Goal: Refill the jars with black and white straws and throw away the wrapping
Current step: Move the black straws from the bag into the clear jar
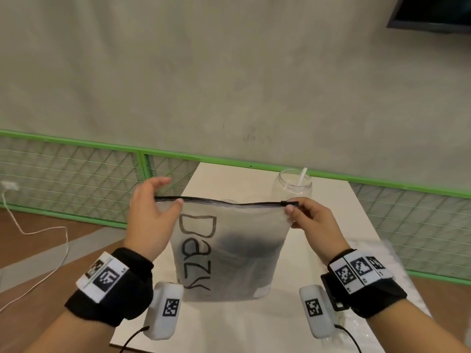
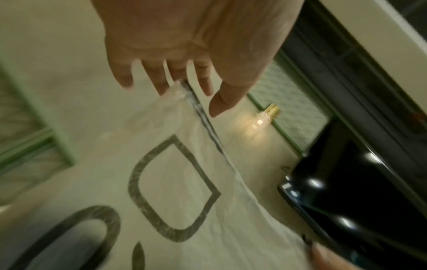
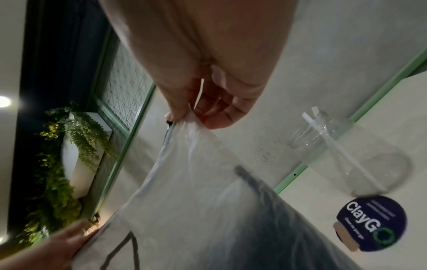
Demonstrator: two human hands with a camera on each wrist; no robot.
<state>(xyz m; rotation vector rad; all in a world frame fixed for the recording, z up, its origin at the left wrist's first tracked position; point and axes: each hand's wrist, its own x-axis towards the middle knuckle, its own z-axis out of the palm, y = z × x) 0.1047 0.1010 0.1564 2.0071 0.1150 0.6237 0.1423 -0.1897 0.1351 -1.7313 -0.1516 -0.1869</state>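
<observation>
Both hands (image 1: 153,215) (image 1: 309,220) at zip bag (image 1: 229,250) top edge corners, above table (image 1: 331,250)

White table (image 1: 331,225) beneath both hands; green-framed mesh railing (image 1: 76,169) beyond; white cable (image 1: 38,233) on the floor left; round ClayGo sticker (image 3: 372,222) right.

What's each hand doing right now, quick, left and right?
Left hand: holds the top left corner of the zip bag, thumb in front, fingers behind.
Right hand: pinches the bag's top right corner by the zipper slider.
</observation>
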